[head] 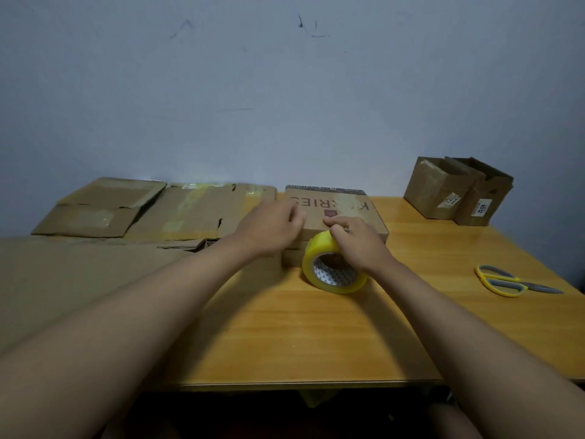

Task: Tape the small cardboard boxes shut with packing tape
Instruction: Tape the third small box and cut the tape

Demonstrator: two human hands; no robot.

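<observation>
A flat brown cardboard box (348,210) with printed letters lies at the middle of the wooden table (316,337). A yellow roll of packing tape (319,274) stands on edge against the box's near side. My right hand (354,239) grips the top of the roll, fingers curled over it at the box's front edge. My left hand (272,226) is blurred; it rests on the left part of the box top, fingers bent. Whether it pinches a tape end cannot be told.
Flattened cardboard sheets (152,210) cover the table's left side. Two small upright cardboard boxes with labels (456,194) stand at the back right by the wall. Yellow-handled scissors (509,282) lie on the right of the table.
</observation>
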